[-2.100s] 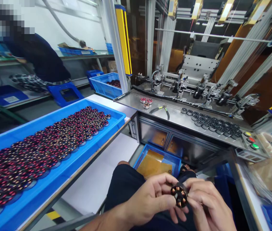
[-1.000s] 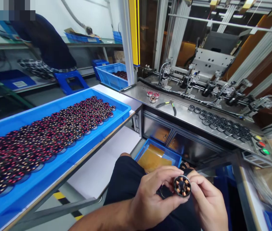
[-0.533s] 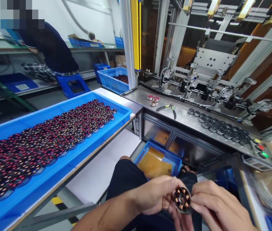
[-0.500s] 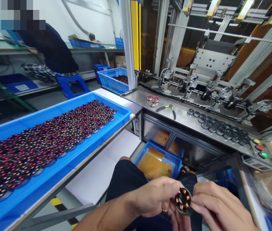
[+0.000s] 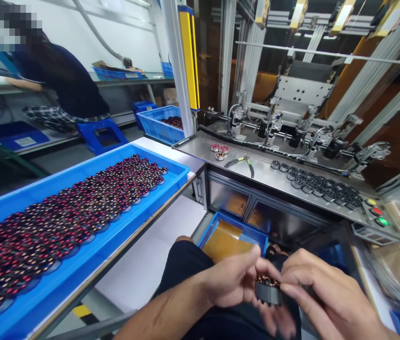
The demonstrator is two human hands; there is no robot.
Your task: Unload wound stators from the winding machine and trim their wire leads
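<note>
A motor stator, a grey ring with copper windings, is held in front of my lap between both hands. Its side wall now faces me, with the windings showing along the top. My left hand curls around its left and far side, thumb raised off it; the lower fingers are blurred. From the right, my right hand pinches at the stator's edge with thumb and index finger. Whether a wire end lies in that pinch I cannot tell.
At left, a blue tray bears many wound stators. On the metal bench are a few wound stators, green-handled pliers and rows of dark cores, before a winding machine. A co-worker sits behind. Button box at right.
The stator has tipped from showing its open face to showing its side. My left thumb has lifted off it and the left fingers have shifted. The view has turned slightly right.
</note>
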